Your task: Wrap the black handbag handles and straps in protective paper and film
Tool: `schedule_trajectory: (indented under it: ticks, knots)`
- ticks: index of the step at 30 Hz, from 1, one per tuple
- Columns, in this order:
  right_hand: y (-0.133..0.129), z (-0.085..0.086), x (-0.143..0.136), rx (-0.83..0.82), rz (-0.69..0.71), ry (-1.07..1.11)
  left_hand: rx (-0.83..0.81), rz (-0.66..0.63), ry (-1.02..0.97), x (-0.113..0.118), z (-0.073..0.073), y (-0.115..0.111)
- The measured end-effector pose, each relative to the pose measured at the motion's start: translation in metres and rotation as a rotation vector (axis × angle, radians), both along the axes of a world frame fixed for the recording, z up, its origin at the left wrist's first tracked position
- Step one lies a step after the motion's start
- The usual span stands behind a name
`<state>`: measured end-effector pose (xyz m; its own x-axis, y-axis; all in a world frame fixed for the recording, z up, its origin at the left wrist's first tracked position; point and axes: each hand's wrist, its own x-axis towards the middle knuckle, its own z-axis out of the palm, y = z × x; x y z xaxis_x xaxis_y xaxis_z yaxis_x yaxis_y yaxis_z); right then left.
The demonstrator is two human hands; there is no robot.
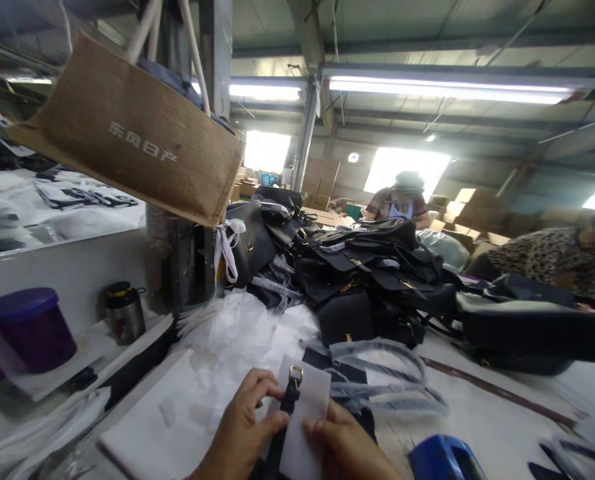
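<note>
At the bottom centre, my left hand (251, 427) pinches a narrow black strap (277, 443) between thumb and fingers. The strap's top end carries a gold-coloured buckle (296, 375). Beneath and beside the strap lies a white sheet (310, 400). My right hand (345, 440) grips the right edge of that sheet, thumb on top, its other fingers mostly hidden. Behind my hands are straps wrapped in clear plastic (392, 393).
Black bags (367, 267) are heaped across the table. A blue tape dispenser (445, 459) stands at the lower right. A brown bag (142, 133) hangs at upper left above a steel flask (125, 313) and purple bucket (32, 330). Two people work beyond.
</note>
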<state>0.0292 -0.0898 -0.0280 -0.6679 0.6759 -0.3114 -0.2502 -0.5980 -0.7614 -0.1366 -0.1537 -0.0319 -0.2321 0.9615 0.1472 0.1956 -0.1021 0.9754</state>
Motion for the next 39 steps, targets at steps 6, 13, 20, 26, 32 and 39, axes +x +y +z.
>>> schedule_trajectory:
  ticks: [6,13,20,26,32,39]
  knots:
    - [0.003,-0.017,-0.003,-0.058,0.002,0.076,-0.063,0.054,-0.428,0.001,-0.028,0.007]
    - [0.007,-0.012,-0.004,0.006,0.046,0.055,-0.283,-0.316,-0.883,0.004,-0.01,0.005]
    - [0.009,-0.02,-0.008,0.135,-0.009,0.065,-0.224,-0.251,-0.946,0.014,-0.005,0.003]
    - [0.007,-0.003,-0.006,0.403,-0.032,-0.201,-0.219,-0.169,-0.889,0.017,-0.013,0.005]
    - [0.009,0.02,0.0,0.665,-0.143,-0.488,-0.185,-0.141,-0.82,0.026,0.012,-0.004]
    - [0.012,0.039,-0.01,0.798,-0.214,-0.801,-0.2,-0.18,-0.705,0.024,0.012,0.002]
